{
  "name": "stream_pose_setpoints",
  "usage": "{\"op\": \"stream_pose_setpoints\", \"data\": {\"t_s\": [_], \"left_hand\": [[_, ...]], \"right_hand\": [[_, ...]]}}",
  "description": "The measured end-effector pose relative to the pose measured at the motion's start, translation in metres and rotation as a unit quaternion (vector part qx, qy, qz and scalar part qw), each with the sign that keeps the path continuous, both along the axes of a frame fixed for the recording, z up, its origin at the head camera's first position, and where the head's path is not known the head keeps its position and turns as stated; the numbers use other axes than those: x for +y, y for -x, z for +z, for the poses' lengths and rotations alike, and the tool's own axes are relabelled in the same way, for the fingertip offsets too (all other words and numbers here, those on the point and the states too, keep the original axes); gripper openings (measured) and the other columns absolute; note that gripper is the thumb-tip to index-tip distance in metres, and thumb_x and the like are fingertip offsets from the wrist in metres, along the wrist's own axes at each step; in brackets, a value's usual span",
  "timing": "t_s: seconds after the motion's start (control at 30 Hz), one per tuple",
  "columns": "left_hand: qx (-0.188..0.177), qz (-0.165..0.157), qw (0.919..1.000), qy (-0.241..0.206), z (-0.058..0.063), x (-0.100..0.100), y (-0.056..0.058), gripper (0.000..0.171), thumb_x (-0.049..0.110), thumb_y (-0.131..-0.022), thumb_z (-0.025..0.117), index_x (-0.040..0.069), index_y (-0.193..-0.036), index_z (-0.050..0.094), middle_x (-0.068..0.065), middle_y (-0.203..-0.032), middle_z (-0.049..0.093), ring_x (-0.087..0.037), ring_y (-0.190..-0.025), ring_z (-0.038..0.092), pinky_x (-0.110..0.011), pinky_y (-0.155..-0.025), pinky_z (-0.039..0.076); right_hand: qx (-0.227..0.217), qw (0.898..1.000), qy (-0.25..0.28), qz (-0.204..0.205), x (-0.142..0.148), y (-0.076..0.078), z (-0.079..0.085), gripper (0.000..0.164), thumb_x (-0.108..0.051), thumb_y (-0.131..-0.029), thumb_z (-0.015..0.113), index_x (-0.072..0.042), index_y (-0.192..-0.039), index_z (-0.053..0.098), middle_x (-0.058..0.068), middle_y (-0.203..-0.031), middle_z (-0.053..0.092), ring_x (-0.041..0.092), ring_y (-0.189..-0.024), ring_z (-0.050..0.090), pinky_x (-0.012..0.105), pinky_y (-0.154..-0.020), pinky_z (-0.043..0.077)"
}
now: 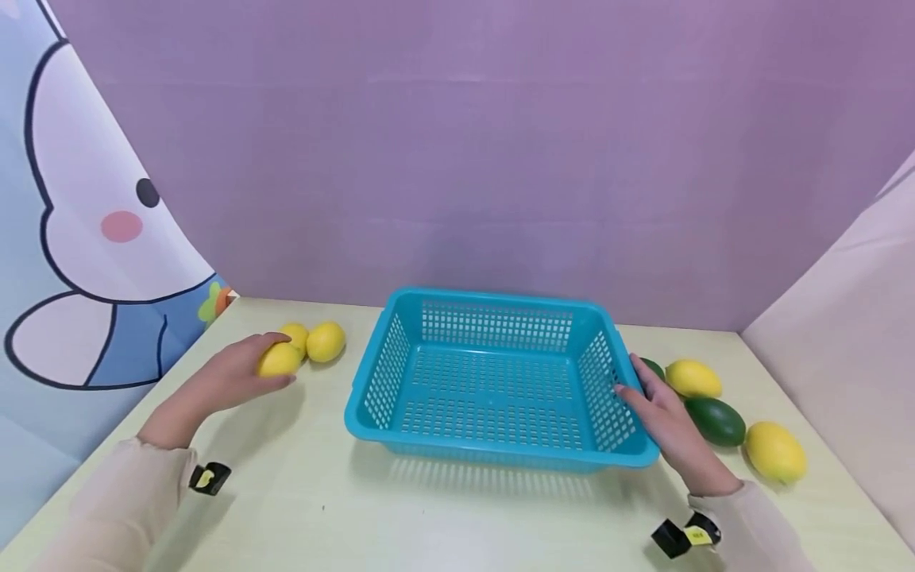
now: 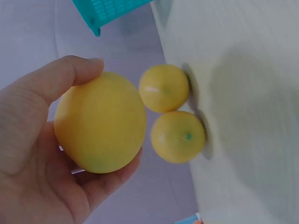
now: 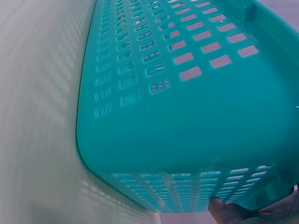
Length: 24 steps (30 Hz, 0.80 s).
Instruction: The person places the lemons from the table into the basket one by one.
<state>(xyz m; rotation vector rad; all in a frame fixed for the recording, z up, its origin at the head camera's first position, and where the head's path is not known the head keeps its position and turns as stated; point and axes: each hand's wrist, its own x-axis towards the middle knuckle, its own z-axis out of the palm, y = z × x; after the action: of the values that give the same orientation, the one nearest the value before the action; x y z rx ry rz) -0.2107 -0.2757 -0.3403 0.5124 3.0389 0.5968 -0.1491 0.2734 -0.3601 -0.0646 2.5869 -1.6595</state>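
Observation:
On the left side of the table, my left hand [image 1: 227,380] holds a yellow lemon [image 2: 100,122] between thumb and curled fingers. In the left wrist view the fruit looks raised off the table. Just beyond it, a second lemon [image 2: 178,136] and a third lemon [image 2: 164,88] sit close together. A blue-green plastic basket [image 1: 493,455] with slotted walls stands mid-table, its floor bare. My right hand [image 1: 668,421] grips its right rim, thumb on the inner side and fingers outside. Only part of that hand shows in the right wrist view, against the basket wall [image 3: 187,126].
Right of the basket lie a lemon [image 1: 693,378], a dark green oval fruit [image 1: 715,421] and another lemon [image 1: 775,451]. A second dark green fruit [image 1: 653,368] is partly hidden behind my right hand. A purple cloth [image 1: 493,159] hangs along the table's back edge.

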Motion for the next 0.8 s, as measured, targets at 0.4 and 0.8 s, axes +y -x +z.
{"op": "stream_pose_setpoints", "data": {"t_s": [0.4, 0.8], "left_hand": [[0.034, -0.031, 0.9988, -0.016, 0.02, 0.027, 0.003, 0.057, 0.029, -0.084, 0.07, -0.001, -0.128, 0.05, -0.014, -0.109, 0.06, -0.024, -0.086, 0.051, -0.041, -0.076, 0.047], [0.049, -0.042, 0.9979, -0.01, 0.05, 0.049, 0.006, 0.048, 0.025, -0.082, 0.07, 0.005, -0.122, 0.052, -0.007, -0.099, 0.058, -0.023, -0.083, 0.053, -0.036, -0.071, 0.048]], "right_hand": [[-0.002, 1.0, 0.01, 0.009, 0.005, -0.002, -0.003, 0.071, -0.027, -0.102, 0.04, -0.002, -0.149, -0.007, 0.032, -0.151, 0.013, 0.048, -0.125, 0.039, 0.043, -0.082, 0.055], [-0.007, 1.0, 0.006, 0.008, 0.002, -0.002, -0.004, 0.071, -0.026, -0.102, 0.04, -0.003, -0.149, -0.008, 0.034, -0.149, 0.015, 0.045, -0.119, 0.048, 0.04, -0.078, 0.057]]}}
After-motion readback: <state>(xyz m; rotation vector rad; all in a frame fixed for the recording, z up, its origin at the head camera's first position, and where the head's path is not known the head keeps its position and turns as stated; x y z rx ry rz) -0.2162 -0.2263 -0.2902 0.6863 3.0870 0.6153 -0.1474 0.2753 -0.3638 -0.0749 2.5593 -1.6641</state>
